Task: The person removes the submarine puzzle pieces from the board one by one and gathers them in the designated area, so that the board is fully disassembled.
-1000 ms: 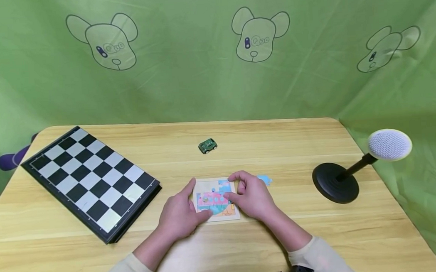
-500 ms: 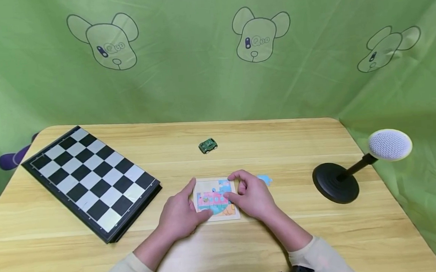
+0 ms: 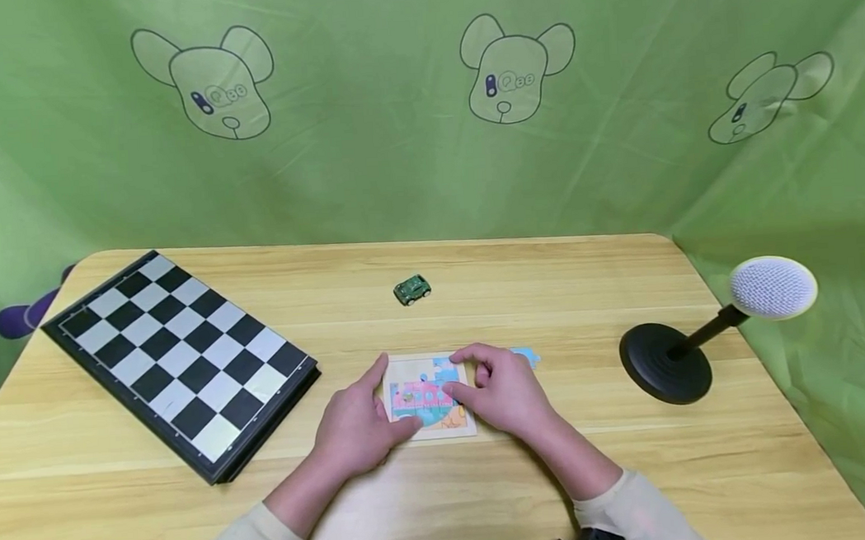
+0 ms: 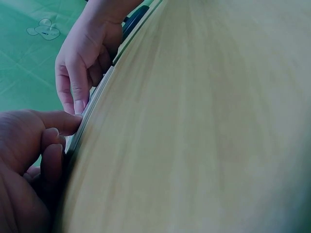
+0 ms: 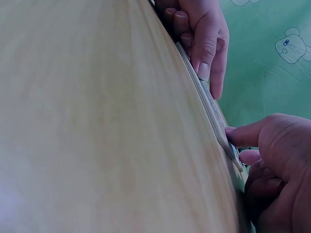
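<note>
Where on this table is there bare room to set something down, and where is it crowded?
Bare wood runs along the near edge of the table, between chessboard and puzzle, across the far strip behind the toy car, and between the loose piece and microphone stand. It is crowded at the puzzle, where left hand and right hand rest.

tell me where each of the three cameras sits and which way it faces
Head: above, facing forward and down at the table; both hands and sleeves show at the puzzle board.
Left wrist: low, skimming the tabletop; left hand near, right hand beyond.
Right wrist: the same, mirrored.
All three share the hands at the puzzle board.
</note>
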`<state>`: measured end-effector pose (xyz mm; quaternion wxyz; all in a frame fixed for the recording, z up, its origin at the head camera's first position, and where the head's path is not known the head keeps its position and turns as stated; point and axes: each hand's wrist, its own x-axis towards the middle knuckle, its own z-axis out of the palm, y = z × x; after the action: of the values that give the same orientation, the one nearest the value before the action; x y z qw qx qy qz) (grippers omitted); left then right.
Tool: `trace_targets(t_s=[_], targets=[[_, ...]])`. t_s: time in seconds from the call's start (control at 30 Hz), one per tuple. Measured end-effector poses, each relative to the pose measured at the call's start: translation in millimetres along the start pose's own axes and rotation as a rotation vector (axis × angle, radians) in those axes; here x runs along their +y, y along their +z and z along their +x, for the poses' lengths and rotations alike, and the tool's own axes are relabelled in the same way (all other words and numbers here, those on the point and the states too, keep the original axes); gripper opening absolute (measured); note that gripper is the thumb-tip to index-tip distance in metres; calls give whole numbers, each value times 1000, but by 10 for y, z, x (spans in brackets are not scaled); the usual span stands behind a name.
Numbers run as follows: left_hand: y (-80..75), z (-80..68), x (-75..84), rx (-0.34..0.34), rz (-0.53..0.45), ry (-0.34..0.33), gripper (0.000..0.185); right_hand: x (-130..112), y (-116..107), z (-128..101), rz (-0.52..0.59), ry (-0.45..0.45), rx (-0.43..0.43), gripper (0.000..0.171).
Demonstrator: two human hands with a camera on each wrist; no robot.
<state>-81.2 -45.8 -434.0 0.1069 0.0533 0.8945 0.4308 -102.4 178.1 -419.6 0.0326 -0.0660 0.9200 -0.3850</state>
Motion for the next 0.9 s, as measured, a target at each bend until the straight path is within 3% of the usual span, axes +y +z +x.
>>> trace_targets(t_s=[0.5, 0.67, 0.9], targets=[[0, -1, -14, 2, -1, 13, 101, 30, 10, 27, 20, -24, -22, 30], [3, -2, -10, 0, 1, 7, 101, 52, 34, 13, 44, -21, -21, 15], [1, 2, -12, 2, 5, 8, 103, 59, 44, 4, 84, -48, 0, 24]])
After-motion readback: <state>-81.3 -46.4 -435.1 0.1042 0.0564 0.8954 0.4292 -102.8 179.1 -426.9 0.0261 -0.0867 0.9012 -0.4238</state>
